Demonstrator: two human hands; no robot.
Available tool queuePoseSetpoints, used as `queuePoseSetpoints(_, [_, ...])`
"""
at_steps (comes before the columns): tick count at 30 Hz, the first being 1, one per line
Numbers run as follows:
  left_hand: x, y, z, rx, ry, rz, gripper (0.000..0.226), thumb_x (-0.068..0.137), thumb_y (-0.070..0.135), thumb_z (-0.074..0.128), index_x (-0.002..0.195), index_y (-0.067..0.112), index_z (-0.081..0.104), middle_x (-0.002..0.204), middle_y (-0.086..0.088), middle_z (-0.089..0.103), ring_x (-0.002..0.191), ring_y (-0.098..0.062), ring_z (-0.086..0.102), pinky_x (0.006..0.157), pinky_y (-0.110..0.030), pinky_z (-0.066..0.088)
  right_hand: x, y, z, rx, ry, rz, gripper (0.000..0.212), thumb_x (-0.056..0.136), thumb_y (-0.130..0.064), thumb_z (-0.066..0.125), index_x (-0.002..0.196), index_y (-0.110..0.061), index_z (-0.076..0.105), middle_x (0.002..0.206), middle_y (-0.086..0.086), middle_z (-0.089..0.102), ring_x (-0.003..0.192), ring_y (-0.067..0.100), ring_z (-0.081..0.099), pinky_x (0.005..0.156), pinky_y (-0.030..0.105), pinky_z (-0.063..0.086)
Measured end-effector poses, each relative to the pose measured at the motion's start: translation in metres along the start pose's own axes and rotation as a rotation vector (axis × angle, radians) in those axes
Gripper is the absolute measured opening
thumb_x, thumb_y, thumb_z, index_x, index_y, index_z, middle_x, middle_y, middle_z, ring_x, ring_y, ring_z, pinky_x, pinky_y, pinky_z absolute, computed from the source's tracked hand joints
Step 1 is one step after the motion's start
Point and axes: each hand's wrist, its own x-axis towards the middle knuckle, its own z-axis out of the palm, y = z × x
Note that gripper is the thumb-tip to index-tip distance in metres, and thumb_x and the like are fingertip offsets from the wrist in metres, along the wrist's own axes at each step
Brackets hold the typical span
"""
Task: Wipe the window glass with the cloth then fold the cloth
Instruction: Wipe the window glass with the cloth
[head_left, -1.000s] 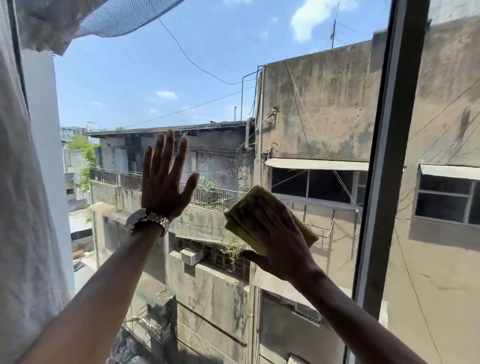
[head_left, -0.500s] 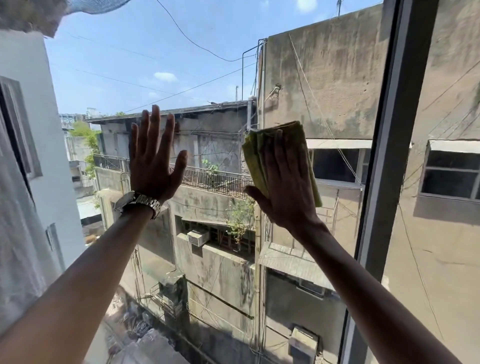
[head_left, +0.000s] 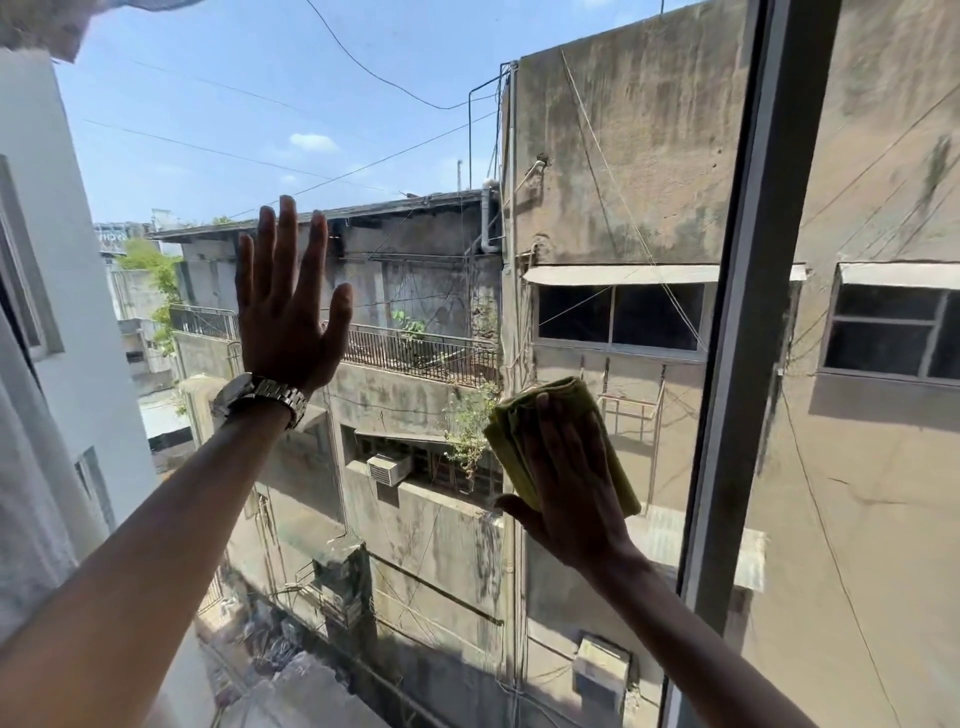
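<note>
A folded yellow-green cloth (head_left: 506, 441) is pressed flat against the window glass (head_left: 415, 130) under my right hand (head_left: 569, 478), whose palm and fingers cover most of it. The cloth sits at mid height, just left of the dark vertical frame bar. My left hand (head_left: 288, 306), with a metal watch on its wrist, lies flat on the glass to the upper left, fingers spread and holding nothing. Both forearms reach up from the bottom of the head view.
A dark vertical window frame bar (head_left: 748, 312) runs top to bottom right of the cloth, with another pane beyond it. A pale curtain (head_left: 31, 493) hangs along the left edge. Buildings, wires and sky show through the glass.
My right hand went up the glass with the cloth, then came down to a lower spot near the frame bar. My left hand stayed flat on the glass.
</note>
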Motion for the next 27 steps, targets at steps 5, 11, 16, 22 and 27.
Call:
queuePoseSetpoints(5, [0.0, -0.003, 0.003, 0.01, -0.004, 0.0, 0.064, 0.103, 0.042, 0.021, 0.163, 0.02, 0.015, 0.172, -0.014, 0.013, 0.162, -0.027, 0.009, 0.131, -0.053, 0.013, 0.1, -0.004, -0.022, -0.039, 0.103, -0.001, 0.097, 0.095, -0.079, 0.021, 0.157, -0.005, 0.025, 0.163, 0.022, 0.028, 0.154, 0.037, 0.022, 0.121, 0.053, 0.034])
queuePoseSetpoints(11, [0.001, -0.008, 0.006, 0.012, -0.003, 0.031, 0.064, 0.103, 0.043, 0.02, 0.163, 0.019, 0.014, 0.172, -0.014, 0.014, 0.162, -0.028, 0.009, 0.133, -0.049, 0.004, 0.249, 0.01, -0.074, -0.06, 0.321, 0.088, 0.103, 0.092, -0.079, 0.028, 0.15, 0.005, 0.039, 0.161, 0.029, 0.031, 0.152, 0.04, 0.027, 0.126, 0.049, 0.017])
queuePoseSetpoints(16, [0.001, -0.009, 0.008, 0.023, -0.017, 0.028, 0.064, 0.103, 0.044, 0.017, 0.163, 0.02, 0.015, 0.173, -0.012, 0.011, 0.162, -0.026, 0.006, 0.133, -0.045, 0.0, 0.268, 0.005, -0.074, 0.036, 0.359, 0.132, 0.098, 0.093, -0.077, 0.03, 0.147, 0.004, 0.043, 0.163, 0.031, 0.023, 0.155, 0.04, 0.018, 0.13, 0.054, 0.012])
queuePoseSetpoints(22, [0.0, -0.007, 0.007, 0.021, -0.025, 0.02, 0.065, 0.102, 0.043, 0.017, 0.163, 0.019, 0.017, 0.172, -0.013, 0.014, 0.162, -0.028, 0.009, 0.133, -0.05, 0.005, 0.178, -0.027, -0.033, 0.037, 0.225, -0.071, 0.104, 0.091, -0.08, 0.04, 0.152, 0.004, 0.037, 0.164, 0.027, 0.024, 0.156, 0.037, 0.016, 0.131, 0.051, 0.009])
queuePoseSetpoints(27, [0.0, -0.007, 0.005, 0.013, -0.02, 0.023, 0.065, 0.102, 0.044, 0.018, 0.163, 0.021, 0.015, 0.172, -0.012, 0.015, 0.161, -0.027, 0.011, 0.133, -0.046, 0.003, 0.045, -0.059, 0.015, 0.048, 0.054, -0.273, 0.099, 0.088, -0.082, 0.049, 0.155, -0.01, 0.037, 0.162, 0.017, 0.036, 0.156, 0.031, 0.019, 0.132, 0.046, 0.005])
